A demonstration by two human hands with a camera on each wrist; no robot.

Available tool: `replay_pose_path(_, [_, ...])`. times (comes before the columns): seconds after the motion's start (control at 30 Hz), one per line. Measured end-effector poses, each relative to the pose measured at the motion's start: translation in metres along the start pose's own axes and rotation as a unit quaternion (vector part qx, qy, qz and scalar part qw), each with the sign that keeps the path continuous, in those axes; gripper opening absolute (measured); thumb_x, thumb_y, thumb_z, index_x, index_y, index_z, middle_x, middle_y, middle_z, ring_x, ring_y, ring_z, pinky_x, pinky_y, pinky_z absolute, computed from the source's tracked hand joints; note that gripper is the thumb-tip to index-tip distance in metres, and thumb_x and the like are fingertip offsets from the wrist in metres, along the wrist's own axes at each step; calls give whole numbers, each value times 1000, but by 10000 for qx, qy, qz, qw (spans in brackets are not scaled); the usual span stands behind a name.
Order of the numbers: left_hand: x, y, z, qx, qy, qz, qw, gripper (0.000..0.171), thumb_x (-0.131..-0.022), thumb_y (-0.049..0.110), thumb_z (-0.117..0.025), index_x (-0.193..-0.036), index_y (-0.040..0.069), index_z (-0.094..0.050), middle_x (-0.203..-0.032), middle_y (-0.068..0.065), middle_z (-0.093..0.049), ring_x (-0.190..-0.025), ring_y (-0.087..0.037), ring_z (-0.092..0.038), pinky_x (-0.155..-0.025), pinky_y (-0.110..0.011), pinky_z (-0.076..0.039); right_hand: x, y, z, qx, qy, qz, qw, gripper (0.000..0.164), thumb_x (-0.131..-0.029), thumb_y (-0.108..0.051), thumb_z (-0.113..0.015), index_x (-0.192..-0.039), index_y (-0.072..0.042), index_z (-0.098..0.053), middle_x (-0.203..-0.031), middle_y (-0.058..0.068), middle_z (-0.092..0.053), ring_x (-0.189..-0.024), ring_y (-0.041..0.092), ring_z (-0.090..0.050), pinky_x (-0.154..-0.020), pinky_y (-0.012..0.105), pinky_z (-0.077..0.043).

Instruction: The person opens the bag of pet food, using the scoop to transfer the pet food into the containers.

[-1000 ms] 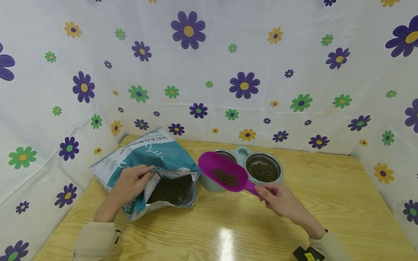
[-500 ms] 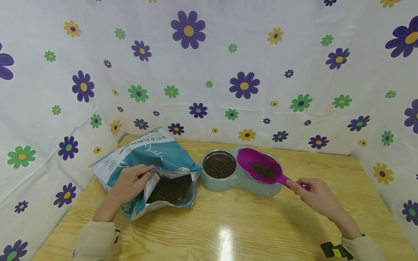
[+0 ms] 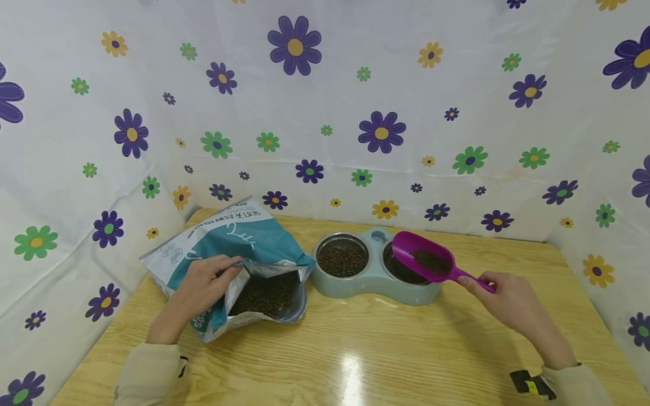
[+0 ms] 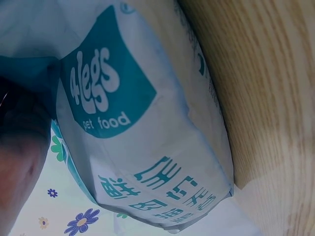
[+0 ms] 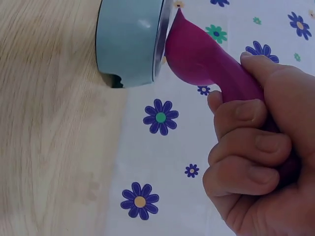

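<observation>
My right hand point(image 3: 513, 299) grips the handle of a purple scoop point(image 3: 412, 248), fingers curled round it in the right wrist view. Brown kibble point(image 3: 431, 262) lies in the scoop, which overlaps the right bowl of a pale blue-green double pet feeder point(image 3: 355, 287). In the feeder's left steel bowl point(image 3: 325, 239) there is more kibble. My left hand point(image 3: 205, 285) pinches the upper edge of the mouth of a teal and white pet food bag point(image 3: 274, 237). The bag lies on its side, mouth held apart, with kibble showing inside. Its printed side point(image 4: 147, 157) fills the left wrist view.
Everything stands on a light wooden table point(image 3: 284, 366). A white cloth with flower prints point(image 3: 335, 101) hangs at the back and both sides. The bag's mouth lies close to the left of the feeder.
My right hand has carried the scoop rightward, from over the left bowl to over the right bowl. My left hand and the bag have stayed in place.
</observation>
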State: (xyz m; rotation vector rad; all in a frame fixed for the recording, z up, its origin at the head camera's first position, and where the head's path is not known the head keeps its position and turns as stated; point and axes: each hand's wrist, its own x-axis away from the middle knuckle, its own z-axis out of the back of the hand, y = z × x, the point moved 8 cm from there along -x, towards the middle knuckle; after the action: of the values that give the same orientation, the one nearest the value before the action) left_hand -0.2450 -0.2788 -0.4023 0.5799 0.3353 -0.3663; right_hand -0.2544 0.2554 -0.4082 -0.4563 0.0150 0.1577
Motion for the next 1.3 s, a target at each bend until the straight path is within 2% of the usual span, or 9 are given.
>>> replay_pose_path(0.17, [0,1,0,17,-15,17,10000,26,-102,11,-61,-123,6,-76,-99,-3,-77,-71,0,-55,-62,-24,-46,2,-1,5,330,206,53,9992,44,-101,-46,-63,-81,-7,-67,-60,-3,-46,-56,14,-40,-52,27,-28])
replay_pose_path(0.33, [0,-1,0,13,-52,92,9999,26,-103,12,-61,-123,7,-76,-102,-3,-77,-73,0,-57,-64,-24,-47,2,-7,10,623,594,327,9958,40,-98,-41,-68,-74,-9,-61,-56,-4,-43,-51,13,-37,-50,26,-26])
replay_pose_path(0.57, [0,-1,0,32,-34,44,10000,26,-102,12,-61,-123,7,-76,-100,-3,-77,-70,1,-54,-61,-23,-45,5,-25,17,1107,1258,883,9819,46,-95,-42,-72,-66,-14,-50,-53,-6,-37,-47,10,-32,-47,25,-21])
replay_pose_path(0.67, [0,-1,0,19,-3,4,10000,25,-102,11,-62,-122,6,-76,-100,-3,-77,-70,1,-54,-61,-23,-45,8,-32,19,1403,1648,1158,9694,57,-99,-59,-58,-64,-16,-45,-53,-7,-33,-46,9,-28,-46,24,-18])
replay_pose_path(0.77, [1,-1,1,17,15,-16,10000,25,-102,10,-62,-122,6,-76,-99,-3,-77,-70,1,-54,-61,-23,-45,11,-39,21,1679,2026,1427,9542,70,-98,-75,-29,-63,-16,-41,-52,-7,-29,-44,8,-25,-44,24,-15])
replay_pose_path(0.83, [1,0,1,32,22,-14,10000,25,-102,10,-62,-122,6,-76,-100,-3,-77,-70,1,-54,-61,-23,-45,13,-43,21,1830,2211,1546,9454,76,-95,-78,-13,-62,-15,-39,-51,-7,-28,-43,9,-24,-44,24,-14])
replay_pose_path(0.87, [1,0,1,45,19,-11,10000,25,-102,10,-62,-122,6,-76,-99,-3,-77,-70,1,-54,-61,-23,-45,14,-44,21,1889,2272,1575,9423,77,-95,-78,-9,-62,-15,-38,-51,-6,-27,-43,9,-23,-44,24,-13])
replay_pose_path(1.07, [0,1,2,77,3,1,10000,25,-102,9,-62,-122,5,-76,-97,-3,-76,-68,1,-52,-59,-23,-43,16,-52,21,2076,2501,1683,9306,76,-97,-76,-8,-61,-15,-36,-49,-6,-26,-41,8,-21,-43,23,-12])
replay_pose_path(1.3, [1,1,2,33,-13,12,10000,25,-102,9,-62,-122,5,-76,-97,-3,-76,-66,2,-52,-58,-23,-43,21,-60,20,2184,2896,1963,9110,74,-102,-71,-11,-62,-13,-35,-48,-6,-24,-41,7,-18,-42,23,-10])
